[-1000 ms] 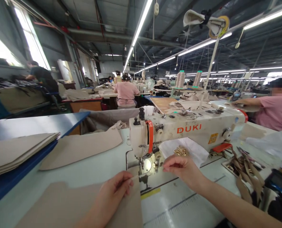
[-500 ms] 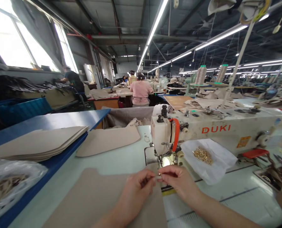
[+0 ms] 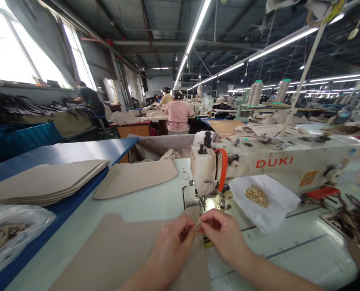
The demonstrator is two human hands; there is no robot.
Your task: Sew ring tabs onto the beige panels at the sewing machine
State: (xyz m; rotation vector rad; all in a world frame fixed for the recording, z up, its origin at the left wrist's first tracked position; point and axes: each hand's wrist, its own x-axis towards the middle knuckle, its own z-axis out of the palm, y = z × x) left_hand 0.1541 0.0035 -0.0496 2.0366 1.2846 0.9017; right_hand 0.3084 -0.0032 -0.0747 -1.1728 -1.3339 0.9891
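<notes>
My left hand [image 3: 175, 242] and my right hand [image 3: 220, 234] meet fingertip to fingertip just in front of the needle of a white DUKI sewing machine [image 3: 276, 161]. Both pinch a small item at the fingertips, too small to name. Under them lies a flat beige fabric panel [image 3: 116, 254] on the pale green table [image 3: 143, 206]. Behind my right hand a white sheet [image 3: 273, 206] carries a small heap of gold metal rings [image 3: 257, 196].
A second beige panel [image 3: 135, 178] lies behind on the table. A stack of beige panels [image 3: 43, 182] rests on a blue table [image 3: 61, 153] at left, with a clear plastic bag [image 3: 13, 234] beside it. Brown straps [image 3: 355, 222] sit at right. Other workers [image 3: 177, 117] sit further back.
My hands, apart a second ago, have come together at the needle. The view has swung left and the person at the far right is out of sight.
</notes>
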